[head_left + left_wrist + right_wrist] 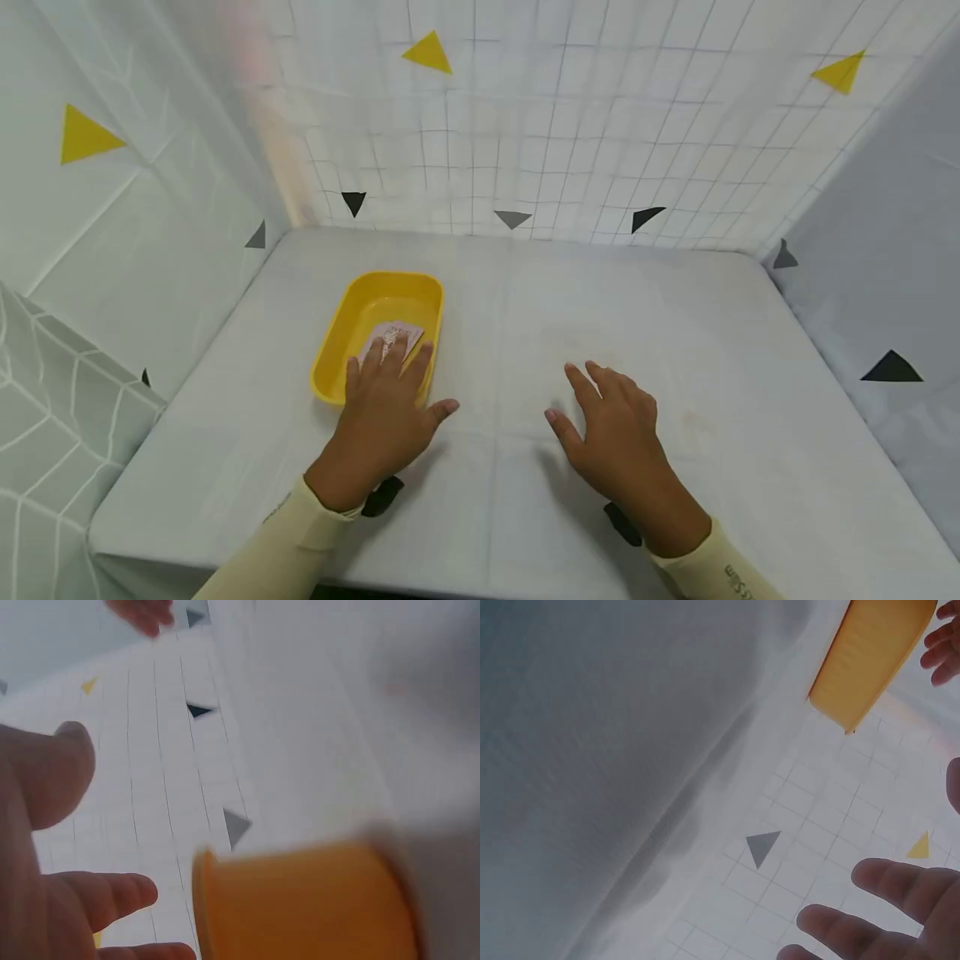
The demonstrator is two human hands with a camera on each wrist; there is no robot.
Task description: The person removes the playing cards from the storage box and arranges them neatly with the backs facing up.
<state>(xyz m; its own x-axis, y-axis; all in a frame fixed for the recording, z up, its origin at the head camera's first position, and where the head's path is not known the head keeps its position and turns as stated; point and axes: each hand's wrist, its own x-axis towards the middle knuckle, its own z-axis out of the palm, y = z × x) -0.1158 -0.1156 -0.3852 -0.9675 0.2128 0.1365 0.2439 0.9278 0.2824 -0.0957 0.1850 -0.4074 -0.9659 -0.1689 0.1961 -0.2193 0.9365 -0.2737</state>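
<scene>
A yellow tray (375, 287) with rounded corners stands on the left half of the table. Inside it lie pale, printed cards (405, 329), fanned a little and partly covered by fingers. My left hand (382, 425) reaches over the tray's near side, fingers spread and thumb out to the right. In the left wrist view the tray wall (300, 900) shows close beside the fingers. Well to the right, my right hand (618, 425) hovers over the tabletop with fingers loosely extended and nothing in it. The right wrist view has the tray (874, 660) beyond that hand.
A white cloth covers the table (600, 317). White sheets hang at the back and both sides, with a grid-patterned back sheet (570, 125). Yellow, black and grey triangles, such as a yellow triangle (431, 54), are stuck on the sheets.
</scene>
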